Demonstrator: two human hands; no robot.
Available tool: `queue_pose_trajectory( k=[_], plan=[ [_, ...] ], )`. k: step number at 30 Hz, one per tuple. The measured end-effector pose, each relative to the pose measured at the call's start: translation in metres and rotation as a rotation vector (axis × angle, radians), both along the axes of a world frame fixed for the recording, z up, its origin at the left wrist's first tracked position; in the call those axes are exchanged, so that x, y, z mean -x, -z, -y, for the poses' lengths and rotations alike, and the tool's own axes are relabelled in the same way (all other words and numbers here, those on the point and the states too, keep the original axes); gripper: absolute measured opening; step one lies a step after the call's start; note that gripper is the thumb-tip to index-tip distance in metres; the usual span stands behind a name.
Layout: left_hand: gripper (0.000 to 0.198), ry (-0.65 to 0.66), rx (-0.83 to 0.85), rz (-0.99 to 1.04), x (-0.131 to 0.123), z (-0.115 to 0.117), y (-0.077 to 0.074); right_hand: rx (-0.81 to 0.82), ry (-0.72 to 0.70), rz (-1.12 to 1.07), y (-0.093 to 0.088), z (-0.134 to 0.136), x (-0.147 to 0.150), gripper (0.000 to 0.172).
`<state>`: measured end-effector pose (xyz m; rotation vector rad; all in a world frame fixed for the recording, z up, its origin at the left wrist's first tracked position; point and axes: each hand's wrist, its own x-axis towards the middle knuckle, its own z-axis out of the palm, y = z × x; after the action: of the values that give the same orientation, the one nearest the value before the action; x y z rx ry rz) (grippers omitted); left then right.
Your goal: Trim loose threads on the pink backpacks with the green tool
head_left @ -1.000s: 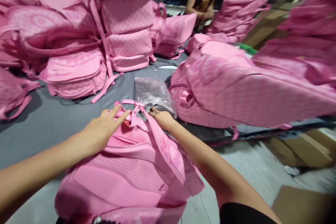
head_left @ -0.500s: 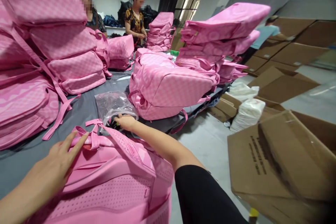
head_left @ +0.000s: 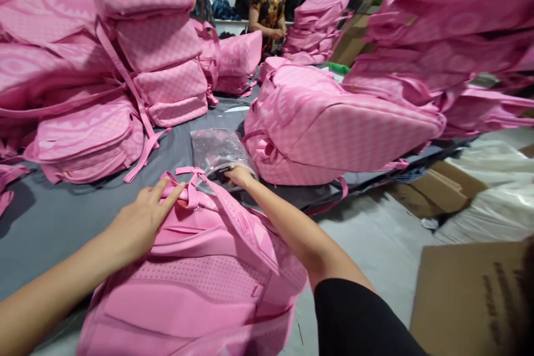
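Observation:
A pink backpack (head_left: 196, 283) stands in front of me with its padded, perforated back panel facing me. My left hand (head_left: 146, 214) grips its top edge beside the carry loop, fingers hooked over the fabric. Beyond it, a clear plastic bag (head_left: 217, 147) lies on the grey-covered table with its mouth towards me. My right hand (head_left: 240, 177) is at that mouth, fingers closed around something small and dark that I cannot make out. The fingertips are partly hidden. Close to the right of the bag, another pink backpack (head_left: 334, 128) lies on its side.
Piled pink backpacks (head_left: 162, 50) rise on the left, and another stack (head_left: 438, 39) stands on the right. Across the grey table (head_left: 167, 150), a person in a patterned top (head_left: 267, 5) works by more backpacks. Cardboard boxes (head_left: 467, 300) and white sacks (head_left: 492, 194) sit on the floor at right.
The view has swung left and down, so everything sits further right in the picture. Both hands keep their places, the left on the backpack and the right at the plastic bag's mouth.

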<state>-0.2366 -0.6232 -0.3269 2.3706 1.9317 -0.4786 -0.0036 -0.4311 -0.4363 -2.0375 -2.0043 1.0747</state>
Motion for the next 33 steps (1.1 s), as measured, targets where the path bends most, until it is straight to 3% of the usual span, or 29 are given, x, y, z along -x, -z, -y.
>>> queue_pose_trajectory(
  k=[5,14,19,24,27,29,31,33],
  plan=[
    [0.09,-0.007,0.026,-0.01,-0.002,-0.001,-0.003,0.062,0.143,-0.065,-0.002,0.015,-0.01,0.031],
    [0.09,0.001,0.011,0.097,-0.005,0.001,-0.011,0.113,0.32,-0.303,-0.014,0.025,0.004,0.029],
    [0.095,-0.006,0.023,0.111,-0.007,0.001,-0.016,0.11,0.33,-0.397,-0.025,0.041,-0.01,0.027],
    [0.096,-0.019,0.036,0.161,-0.001,0.001,-0.016,0.103,0.229,-0.369,-0.045,0.064,-0.041,0.016],
    [0.081,0.029,-0.07,0.388,-0.002,0.005,-0.021,-0.067,0.193,-0.37,-0.067,0.085,-0.059,0.015],
    [0.057,0.042,-0.256,0.665,-0.01,0.009,-0.029,-0.333,0.156,-0.402,-0.083,0.106,-0.065,0.013],
    [0.043,-0.042,-0.296,0.976,-0.023,0.012,-0.036,-0.756,-0.04,-0.437,-0.095,0.13,-0.064,0.013],
    [0.049,-0.171,-0.054,1.237,-0.036,0.014,-0.04,-1.156,-0.395,-0.438,-0.102,0.153,-0.059,0.019]
  ],
)
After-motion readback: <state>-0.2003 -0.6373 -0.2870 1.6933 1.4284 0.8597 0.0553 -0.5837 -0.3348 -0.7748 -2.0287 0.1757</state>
